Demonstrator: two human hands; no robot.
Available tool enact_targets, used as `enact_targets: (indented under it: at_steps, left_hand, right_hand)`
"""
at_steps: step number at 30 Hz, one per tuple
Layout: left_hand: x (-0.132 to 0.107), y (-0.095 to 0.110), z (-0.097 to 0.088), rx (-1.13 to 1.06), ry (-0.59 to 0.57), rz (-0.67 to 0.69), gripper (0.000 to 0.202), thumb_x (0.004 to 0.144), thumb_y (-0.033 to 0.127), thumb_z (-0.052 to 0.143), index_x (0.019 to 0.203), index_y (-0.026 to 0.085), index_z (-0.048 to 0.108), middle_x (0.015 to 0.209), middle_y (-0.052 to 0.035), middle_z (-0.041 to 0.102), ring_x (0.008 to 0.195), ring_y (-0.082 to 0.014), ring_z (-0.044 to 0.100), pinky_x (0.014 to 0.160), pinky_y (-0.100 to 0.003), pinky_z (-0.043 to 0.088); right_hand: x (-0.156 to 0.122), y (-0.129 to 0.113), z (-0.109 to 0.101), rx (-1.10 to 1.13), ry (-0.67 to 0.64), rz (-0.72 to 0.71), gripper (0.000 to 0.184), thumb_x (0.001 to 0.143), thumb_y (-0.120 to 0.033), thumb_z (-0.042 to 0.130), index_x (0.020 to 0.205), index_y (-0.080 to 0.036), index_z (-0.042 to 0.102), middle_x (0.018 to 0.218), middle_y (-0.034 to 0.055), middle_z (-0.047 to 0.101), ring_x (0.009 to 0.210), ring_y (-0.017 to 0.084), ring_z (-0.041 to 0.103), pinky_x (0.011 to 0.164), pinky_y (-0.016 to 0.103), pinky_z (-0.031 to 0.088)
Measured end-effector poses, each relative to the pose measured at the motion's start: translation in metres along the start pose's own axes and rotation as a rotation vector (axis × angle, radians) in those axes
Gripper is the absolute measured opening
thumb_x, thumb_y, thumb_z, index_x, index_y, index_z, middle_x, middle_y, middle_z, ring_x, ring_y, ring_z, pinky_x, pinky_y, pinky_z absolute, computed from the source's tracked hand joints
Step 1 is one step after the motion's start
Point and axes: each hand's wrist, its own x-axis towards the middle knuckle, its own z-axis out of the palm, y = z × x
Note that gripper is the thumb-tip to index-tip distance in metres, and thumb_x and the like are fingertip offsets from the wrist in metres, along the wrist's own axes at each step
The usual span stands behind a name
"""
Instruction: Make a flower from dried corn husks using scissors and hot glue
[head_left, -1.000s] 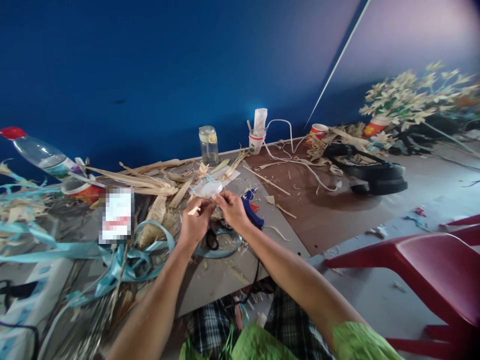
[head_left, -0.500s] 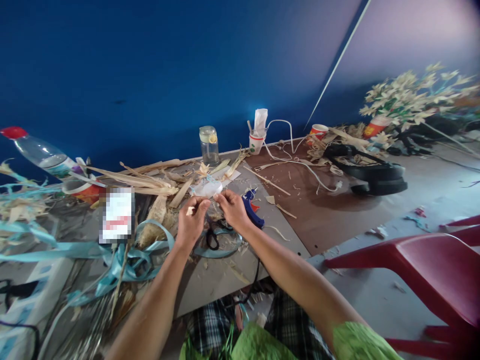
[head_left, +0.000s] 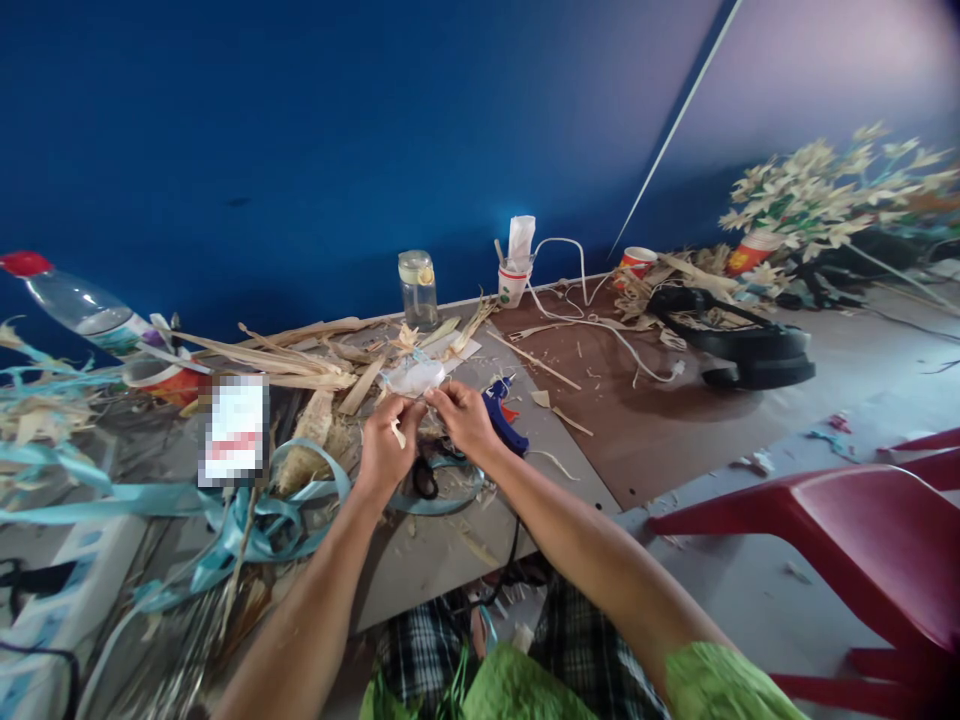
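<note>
My left hand (head_left: 384, 450) is closed, thumb and fingers pinched, with a small pale piece of corn husk (head_left: 397, 433) showing between the fingers. Close beside it, my right hand (head_left: 465, 415) is also closed in a pinch; whatever its fingertips hold is too small to name. Just beyond the fingertips lies a white object (head_left: 417, 378) with a husk flower (head_left: 409, 340) behind it. Below the hands the black handle of scissors (head_left: 425, 480) shows. A blue glue gun (head_left: 507, 420) lies by my right wrist, partly behind it.
Dried husks (head_left: 315, 365) are heaped to the left, near light blue ribbon (head_left: 255, 535). A clear bottle (head_left: 418, 295) and a paper cup (head_left: 513, 288) stand by the wall. Further right are a white cable (head_left: 622, 340), a black strapped device (head_left: 757, 355) and a red chair (head_left: 862, 530).
My left hand has turned slightly and its fingers have curled in, so the pale husk piece sits lower and further right. My right hand stays nearly in place.
</note>
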Motion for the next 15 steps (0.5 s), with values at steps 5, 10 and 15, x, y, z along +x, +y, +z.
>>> enact_targets:
  at_steps: [5, 10, 15]
  left_hand:
    - [-0.0011, 0.0012, 0.0013, 0.002, -0.031, -0.085, 0.030, 0.088, 0.037, 0.048, 0.066, 0.019, 0.057, 0.064, -0.0026, 0.059, 0.063, -0.0152, 0.054, 0.063, -0.026, 0.041]
    - [0.0004, 0.0049, -0.0003, -0.053, -0.010, -0.169, 0.032, 0.087, 0.043, 0.048, 0.072, 0.018, 0.063, 0.072, -0.0058, 0.066, 0.072, -0.0186, 0.060, 0.069, -0.028, 0.044]
    - [0.0006, 0.0043, -0.0003, -0.098, -0.006, -0.157, 0.026, 0.077, 0.043, 0.063, 0.084, 0.017, 0.065, 0.074, -0.0033, 0.063, 0.068, -0.0157, 0.055, 0.065, -0.026, 0.042]
  right_hand:
    - [0.0000, 0.0005, -0.0004, 0.044, -0.026, -0.017, 0.042, 0.069, -0.057, 0.061, 0.059, -0.018, 0.047, 0.052, -0.0055, 0.038, 0.051, 0.007, 0.032, 0.049, 0.022, 0.028]
    - [0.0009, -0.0015, -0.0006, 0.030, -0.020, 0.009, 0.043, 0.067, -0.058, 0.061, 0.057, -0.019, 0.046, 0.051, -0.0059, 0.036, 0.051, 0.007, 0.031, 0.049, 0.022, 0.028]
    - [0.0027, -0.0018, -0.0016, 0.010, -0.010, 0.040, 0.044, 0.066, -0.059, 0.060, 0.056, -0.019, 0.045, 0.052, -0.0062, 0.035, 0.051, 0.007, 0.030, 0.049, 0.023, 0.027]
